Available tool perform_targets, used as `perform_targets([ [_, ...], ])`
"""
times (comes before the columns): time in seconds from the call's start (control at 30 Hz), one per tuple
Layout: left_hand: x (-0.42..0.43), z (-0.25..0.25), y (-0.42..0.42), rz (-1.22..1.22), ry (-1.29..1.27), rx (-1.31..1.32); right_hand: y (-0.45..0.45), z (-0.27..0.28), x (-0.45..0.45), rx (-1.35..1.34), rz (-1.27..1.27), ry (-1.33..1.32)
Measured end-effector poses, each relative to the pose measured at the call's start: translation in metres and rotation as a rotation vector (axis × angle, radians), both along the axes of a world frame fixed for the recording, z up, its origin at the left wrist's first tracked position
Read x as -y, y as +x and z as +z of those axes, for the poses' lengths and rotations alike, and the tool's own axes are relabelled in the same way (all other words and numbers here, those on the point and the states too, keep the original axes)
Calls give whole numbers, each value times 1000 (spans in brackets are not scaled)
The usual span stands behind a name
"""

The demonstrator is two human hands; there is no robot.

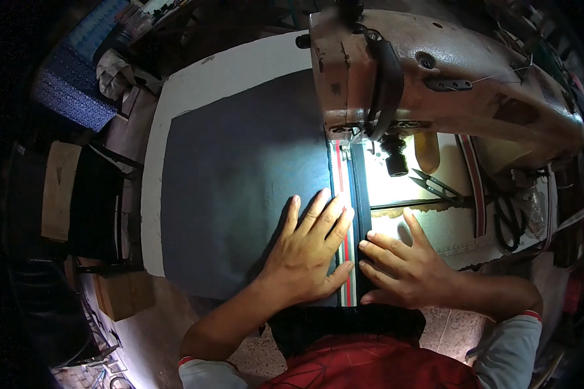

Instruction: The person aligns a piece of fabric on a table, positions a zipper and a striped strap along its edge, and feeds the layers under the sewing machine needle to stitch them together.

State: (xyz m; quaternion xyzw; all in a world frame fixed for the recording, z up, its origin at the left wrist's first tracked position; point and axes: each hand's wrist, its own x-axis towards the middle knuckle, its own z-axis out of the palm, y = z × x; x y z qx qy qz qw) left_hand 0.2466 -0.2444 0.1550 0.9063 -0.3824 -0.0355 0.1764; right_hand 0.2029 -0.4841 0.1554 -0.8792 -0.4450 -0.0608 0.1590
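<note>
A wide dark grey fabric panel (233,162) lies flat on the sewing table, with a striped ribbon (347,285) in red, white and green along its right edge. A narrow dark strip (361,194) runs beside the ribbon. My left hand (305,253) lies flat, fingers spread, over the panel's edge and the ribbon. Just right of the ribbon, my right hand (405,266) rests with fingers stretched out, fingertips at the dark strip's edge. The ribbon's far end reaches the presser foot (346,150) of the sewing machine (461,71); the needle cannot be made out.
Thread snips (436,186) lie on the lit table right of the presser foot. Further right are another striped ribbon (472,188) and dark-handled scissors (509,223). The machine's arm overhangs the far right. A cardboard box (124,295) stands on the floor at left.
</note>
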Motion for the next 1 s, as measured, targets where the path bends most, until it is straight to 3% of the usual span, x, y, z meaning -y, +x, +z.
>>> perform_targets([
  [1.0,10,0,37,-16,19,65,26,2,2,57,28,-6],
])
